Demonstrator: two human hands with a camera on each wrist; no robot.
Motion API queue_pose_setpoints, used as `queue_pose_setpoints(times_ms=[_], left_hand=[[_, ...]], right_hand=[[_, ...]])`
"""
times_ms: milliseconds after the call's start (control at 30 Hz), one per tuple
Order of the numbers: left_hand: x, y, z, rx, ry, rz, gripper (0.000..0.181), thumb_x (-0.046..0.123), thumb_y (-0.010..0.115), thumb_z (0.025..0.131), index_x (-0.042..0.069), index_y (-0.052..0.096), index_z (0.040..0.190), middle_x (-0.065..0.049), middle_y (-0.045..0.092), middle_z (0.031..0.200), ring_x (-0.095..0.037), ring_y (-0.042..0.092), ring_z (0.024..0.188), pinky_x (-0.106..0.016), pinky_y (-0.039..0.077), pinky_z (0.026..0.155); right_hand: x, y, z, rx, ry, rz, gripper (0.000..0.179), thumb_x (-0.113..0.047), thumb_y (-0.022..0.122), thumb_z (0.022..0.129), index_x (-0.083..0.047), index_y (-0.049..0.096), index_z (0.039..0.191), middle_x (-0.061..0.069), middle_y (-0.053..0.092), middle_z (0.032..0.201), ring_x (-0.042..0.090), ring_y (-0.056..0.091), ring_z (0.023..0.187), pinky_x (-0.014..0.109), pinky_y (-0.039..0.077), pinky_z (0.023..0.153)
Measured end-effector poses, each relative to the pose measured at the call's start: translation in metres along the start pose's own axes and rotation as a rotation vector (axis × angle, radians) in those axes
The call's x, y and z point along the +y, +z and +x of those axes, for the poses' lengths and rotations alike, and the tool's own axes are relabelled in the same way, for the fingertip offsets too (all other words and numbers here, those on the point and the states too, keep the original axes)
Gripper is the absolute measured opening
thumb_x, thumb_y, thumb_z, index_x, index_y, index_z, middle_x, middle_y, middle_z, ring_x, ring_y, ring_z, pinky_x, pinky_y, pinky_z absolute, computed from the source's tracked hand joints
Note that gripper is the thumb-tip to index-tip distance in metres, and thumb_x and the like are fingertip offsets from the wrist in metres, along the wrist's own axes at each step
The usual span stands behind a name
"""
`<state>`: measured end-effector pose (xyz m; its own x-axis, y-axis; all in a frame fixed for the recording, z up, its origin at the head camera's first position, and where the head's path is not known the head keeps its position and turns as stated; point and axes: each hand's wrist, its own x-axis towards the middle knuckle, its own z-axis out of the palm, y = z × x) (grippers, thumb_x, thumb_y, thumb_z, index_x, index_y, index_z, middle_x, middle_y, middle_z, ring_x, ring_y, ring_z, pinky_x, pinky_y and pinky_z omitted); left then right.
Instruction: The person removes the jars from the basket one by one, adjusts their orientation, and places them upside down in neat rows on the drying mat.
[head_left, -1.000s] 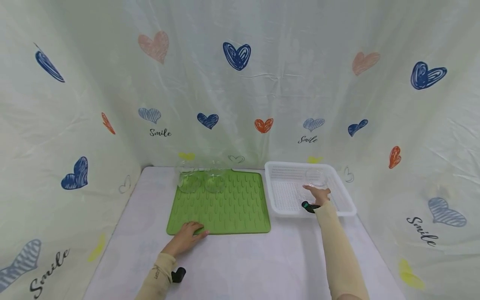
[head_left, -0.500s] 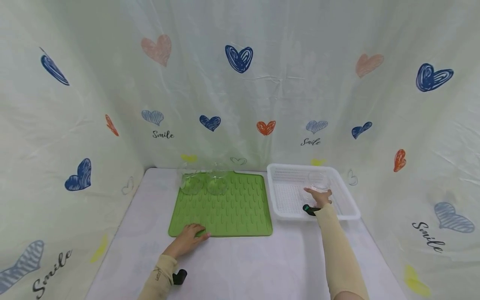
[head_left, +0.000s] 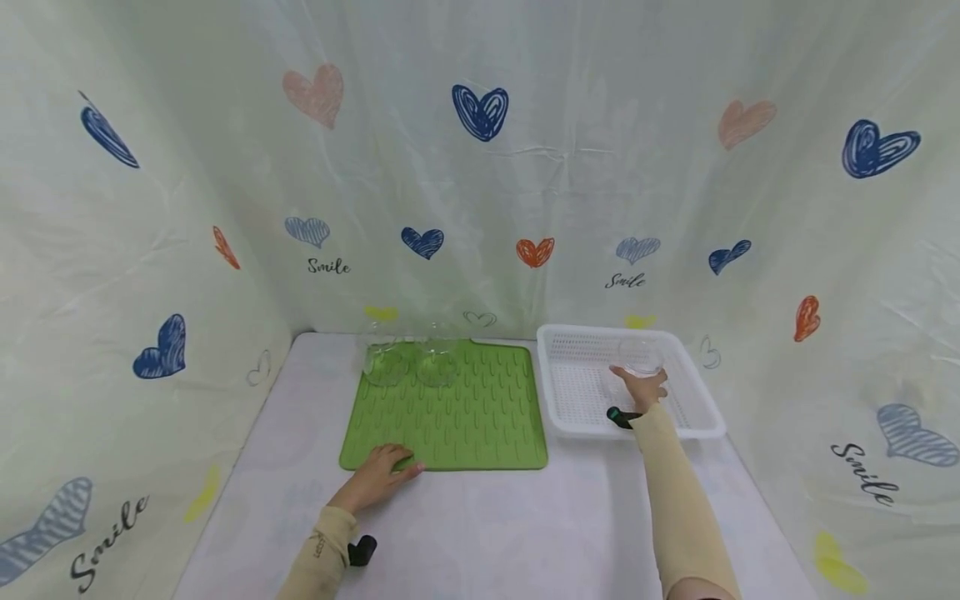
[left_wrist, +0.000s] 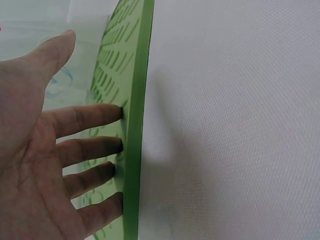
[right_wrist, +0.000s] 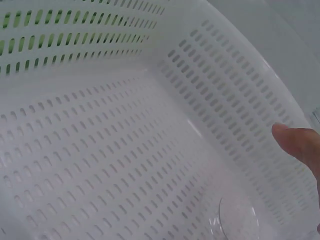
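My left hand (head_left: 375, 481) rests on the near edge of a green drying mat (head_left: 465, 425). Its four fingertips touch the ridged top, fingers nearly straight and thumb apart, as in the left wrist view. Two clear glasses (head_left: 386, 367) (head_left: 437, 367) stand side by side at the mat's far left. My right hand (head_left: 642, 387) reaches into a white perforated basket (head_left: 555, 383), thumb and fingers spread beside a clear glass (head_left: 640, 357). In the right wrist view the thumb (right_wrist: 297, 142) stretches out, apart from a round glass end (right_wrist: 239, 218); the other fingers are mostly out of frame.
The basket stands to the right of the mat, a narrow gap between them, on a white tablecloth (head_left: 480, 533). Behind and at both sides hangs a pale curtain (head_left: 480, 192) printed with hearts. A black wrist mount (head_left: 363, 551) sits at my left wrist.
The head view has shifted slightly. Against the mat and basket, both hands stay almost where they were; the glasses on the mat have not moved.
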<state>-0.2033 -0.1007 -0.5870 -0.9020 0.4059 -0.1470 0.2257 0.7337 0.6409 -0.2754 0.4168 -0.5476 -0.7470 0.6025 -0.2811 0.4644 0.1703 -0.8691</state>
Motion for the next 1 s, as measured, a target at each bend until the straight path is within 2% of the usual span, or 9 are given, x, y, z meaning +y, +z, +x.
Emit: queue_pose_setpoints(times_ms=[333, 500, 667, 833, 1000], left_hand=[[0.0021, -0.0005, -0.0005, -0.005, -0.004, 0.006, 0.064, 0.055, 0.054, 0.092, 0.003, 0.059, 0.129, -0.022, 0.049, 0.140, -0.044, 0.039, 0.134, -0.063, 0.035, 0.108], [0.0029, -0.0004, -0.0010, -0.005, -0.007, 0.013, 0.064, 0.055, 0.054, 0.092, 0.003, 0.059, 0.129, -0.022, 0.049, 0.139, -0.044, 0.039, 0.134, -0.063, 0.035, 0.108], [0.0036, -0.0016, -0.0017, -0.005, -0.008, 0.012, 0.065, 0.055, 0.055, 0.092, 0.002, 0.059, 0.129, -0.023, 0.048, 0.140, -0.044, 0.038, 0.134, -0.063, 0.035, 0.108], [0.0032, -0.0027, -0.0014, 0.000, -0.005, 0.011, 0.065, 0.055, 0.055, 0.092, 0.002, 0.058, 0.129, -0.023, 0.048, 0.140, -0.045, 0.038, 0.133, -0.063, 0.035, 0.108], [0.0022, -0.0018, -0.0008, -0.001, -0.002, 0.018, 0.063, 0.053, 0.055, 0.092, 0.002, 0.059, 0.129, -0.023, 0.049, 0.139, -0.044, 0.039, 0.133, -0.062, 0.035, 0.109]], right_hand=[[0.0050, 0.0003, 0.0033, 0.082, 0.025, 0.055, 0.117, -0.042, 0.074, 0.079, -0.009, -0.013, 0.150, 0.031, -0.001, 0.153, 0.047, 0.011, 0.142, 0.056, 0.018, 0.120], [0.0065, 0.0007, 0.0051, 0.090, 0.029, 0.120, 0.117, -0.046, 0.071, 0.082, -0.008, -0.016, 0.150, 0.025, -0.006, 0.158, 0.043, 0.006, 0.146, 0.051, 0.015, 0.122], [0.0060, 0.0022, 0.0066, 0.092, 0.034, 0.187, 0.120, -0.046, 0.070, 0.081, -0.006, -0.020, 0.149, 0.021, -0.004, 0.160, 0.036, 0.007, 0.148, 0.045, 0.015, 0.123], [0.0078, 0.0035, 0.0083, 0.083, 0.035, 0.204, 0.124, -0.050, 0.070, 0.080, -0.006, -0.024, 0.148, 0.020, -0.004, 0.161, 0.033, 0.006, 0.149, 0.043, 0.014, 0.124], [0.0066, 0.0036, 0.0040, 0.101, 0.022, 0.209, 0.120, -0.046, 0.070, 0.082, -0.005, -0.020, 0.149, 0.020, -0.001, 0.160, 0.033, 0.010, 0.148, 0.042, 0.014, 0.124]])
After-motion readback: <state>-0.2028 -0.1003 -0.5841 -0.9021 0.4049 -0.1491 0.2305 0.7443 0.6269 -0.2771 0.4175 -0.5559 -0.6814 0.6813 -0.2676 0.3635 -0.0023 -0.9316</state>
